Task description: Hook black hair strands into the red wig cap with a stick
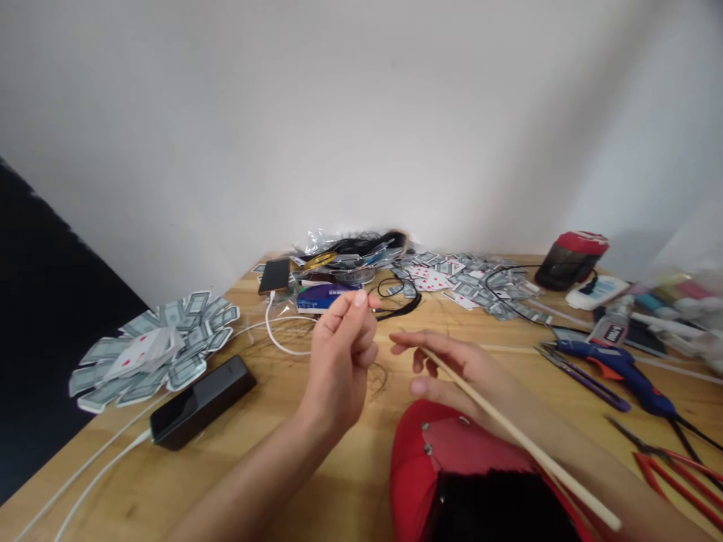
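My left hand [346,350] is raised over the table with its fingers curled and the thumb pressed on the index finger. Whatever it pinches, if anything, is too fine to make out. Just to the right, my right hand [452,369] holds a slim pale wooden stick [525,440], which slants across the hand toward the lower right. Beneath my right hand is a rounded red form [411,459] with a lighter red piece fixed on it by small metal pins. Short black hair [500,504] covers its near part.
Playing cards [432,278] are strewn at the back; more cards fan out at left [147,354] beside a black power bank [203,403]. A phone [274,276] and bagged black hair [361,248] lie behind. Right: glue gun [615,369], tweezers [587,376], red-handled scissors [672,467].
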Demonstrator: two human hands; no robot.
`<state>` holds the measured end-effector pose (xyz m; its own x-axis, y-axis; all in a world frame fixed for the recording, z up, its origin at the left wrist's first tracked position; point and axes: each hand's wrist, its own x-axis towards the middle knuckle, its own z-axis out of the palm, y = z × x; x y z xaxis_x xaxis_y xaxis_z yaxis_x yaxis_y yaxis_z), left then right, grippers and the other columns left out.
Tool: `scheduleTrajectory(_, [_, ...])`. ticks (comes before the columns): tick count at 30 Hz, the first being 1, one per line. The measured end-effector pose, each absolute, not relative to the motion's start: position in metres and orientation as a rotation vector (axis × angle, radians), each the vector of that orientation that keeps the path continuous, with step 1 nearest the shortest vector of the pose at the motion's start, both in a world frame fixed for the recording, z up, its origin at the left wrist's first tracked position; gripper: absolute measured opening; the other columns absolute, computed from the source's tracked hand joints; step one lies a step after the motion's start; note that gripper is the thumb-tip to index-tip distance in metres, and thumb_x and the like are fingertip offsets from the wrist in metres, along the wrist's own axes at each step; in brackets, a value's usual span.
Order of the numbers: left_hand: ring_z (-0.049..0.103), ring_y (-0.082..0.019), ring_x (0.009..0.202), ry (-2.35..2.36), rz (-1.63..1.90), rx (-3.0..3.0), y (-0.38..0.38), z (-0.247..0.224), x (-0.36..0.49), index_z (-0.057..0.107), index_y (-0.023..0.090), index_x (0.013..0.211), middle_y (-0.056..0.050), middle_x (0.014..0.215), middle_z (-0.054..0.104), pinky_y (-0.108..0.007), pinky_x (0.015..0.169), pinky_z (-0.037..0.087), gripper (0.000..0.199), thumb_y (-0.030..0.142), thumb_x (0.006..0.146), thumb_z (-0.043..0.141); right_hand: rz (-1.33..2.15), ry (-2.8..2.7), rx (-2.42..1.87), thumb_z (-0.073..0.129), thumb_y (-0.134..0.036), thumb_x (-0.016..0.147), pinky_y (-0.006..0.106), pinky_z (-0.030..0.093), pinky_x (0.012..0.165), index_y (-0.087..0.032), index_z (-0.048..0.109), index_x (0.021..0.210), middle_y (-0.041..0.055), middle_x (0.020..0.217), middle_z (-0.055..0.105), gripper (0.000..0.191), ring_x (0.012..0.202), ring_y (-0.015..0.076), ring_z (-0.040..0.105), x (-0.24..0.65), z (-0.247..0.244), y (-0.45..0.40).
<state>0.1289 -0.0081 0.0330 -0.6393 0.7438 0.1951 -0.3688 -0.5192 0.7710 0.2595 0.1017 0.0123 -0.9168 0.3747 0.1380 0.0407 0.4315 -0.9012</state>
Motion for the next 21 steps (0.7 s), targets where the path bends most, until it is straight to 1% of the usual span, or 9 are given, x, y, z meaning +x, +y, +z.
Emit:
scheduleTrajectory(2, [0.009,-0.006,0.048,0.899,2.194,0.653,-0.007,0.028,0.137,0.064,0.015,0.076,0.011,0.054,0.021,-0.011,0.038,0.018,0.021,0.031,0.082,0.075,1.604,-2.350,-0.315,0.073,-0.041,0.079,0.028,0.045,0.067,-0.021,0.064,0.127,-0.0006,0.081,0.060,0.052,0.070,0.0162,0.054,0.258,0.009,0.092])
scheduleTrajectory(4, [0.010,-0.006,0.048,0.881,2.202,0.626,-0.008,0.026,0.141,0.063,0.015,0.077,0.011,0.055,0.023,-0.012,0.038,0.018,0.021,0.031,0.081,0.076,1.713,-2.370,-0.295,0.074,-0.038,0.079,0.026,0.042,0.063,-0.020,0.065,0.124,-0.0034,0.073,0.055,0.049,0.064,0.0138,0.049,0.258,0.008,0.089])
scheduleTrajectory(6, [0.011,-0.006,0.047,0.868,2.212,0.605,-0.009,0.027,0.141,0.062,0.015,0.077,0.010,0.055,0.025,-0.012,0.037,0.018,0.021,0.029,0.080,0.077,1.792,-2.408,-0.278,0.072,-0.035,0.082,0.025,0.040,0.061,-0.017,0.070,0.110,-0.0028,0.072,0.058,0.034,0.062,0.0128,0.048,0.258,0.009,0.089])
scheduleTrajectory(8, [0.012,-0.005,0.047,0.867,2.229,0.593,-0.009,0.029,0.137,0.062,0.014,0.076,0.010,0.055,0.026,-0.012,0.036,0.018,0.019,0.026,0.082,0.075,1.802,-2.435,-0.270,0.069,-0.035,0.085,0.026,0.040,0.064,-0.016,0.072,0.092,0.0003,0.077,0.064,0.020,0.067,0.0137,0.052,0.259,0.011,0.093])
scheduleTrajectory(10, [0.013,-0.005,0.045,0.877,2.250,0.573,-0.008,0.033,0.129,0.062,0.013,0.075,0.010,0.054,0.025,-0.012,0.036,0.019,0.016,0.021,0.088,0.068,1.754,-2.444,-0.291,0.067,-0.036,0.087,0.026,0.040,0.066,-0.016,0.071,0.084,0.0020,0.081,0.067,0.020,0.072,0.0150,0.055,0.261,0.013,0.099])
scheduleTrajectory(12, [0.016,-0.005,0.043,0.900,2.271,0.531,-0.006,0.036,0.119,0.062,0.011,0.075,0.010,0.054,0.025,-0.012,0.035,0.019,0.020,0.016,0.095,0.057,1.682,-2.455,-0.307,0.065,-0.040,0.089,0.027,0.041,0.066,-0.017,0.070,0.086,0.0022,0.083,0.068,0.023,0.074,0.0162,0.057,0.263,0.012,0.109])
scheduleTrajectory(15, [0.019,-0.004,0.039,0.921,2.297,0.480,-0.004,0.041,0.105,0.061,0.011,0.075,0.010,0.052,0.026,-0.012,0.033,0.018,0.030,0.012,0.100,0.045,1.553,-2.537,-0.287,0.060,-0.045,0.092,0.028,0.043,0.067,-0.018,0.068,0.090,0.0039,0.086,0.069,0.028,0.077,0.0187,0.060,0.267,0.011,0.126])
scheduleTrajectory(18, [0.021,-0.003,0.037,0.929,2.326,0.472,-0.004,0.045,0.093,0.060,0.011,0.073,0.010,0.050,0.027,-0.012,0.032,0.018,0.034,0.011,0.102,0.041,1.394,-2.632,-0.230,0.055,-0.044,0.095,0.030,0.045,0.069,-0.017,0.066,0.092,0.0059,0.089,0.070,0.029,0.080,0.0204,0.062,0.269,0.010,0.141])
scheduleTrajectory(21, [0.022,-0.002,0.035,0.940,2.368,0.472,-0.007,0.050,0.082,0.059,0.011,0.073,0.010,0.048,0.028,-0.012,0.031,0.018,0.035,0.010,0.102,0.039,1.222,-2.711,-0.244,0.052,-0.044,0.096,0.030,0.046,0.069,-0.017,0.065,0.091,0.0056,0.088,0.069,0.031,0.078,0.0198,0.062,0.271,0.011,0.152])
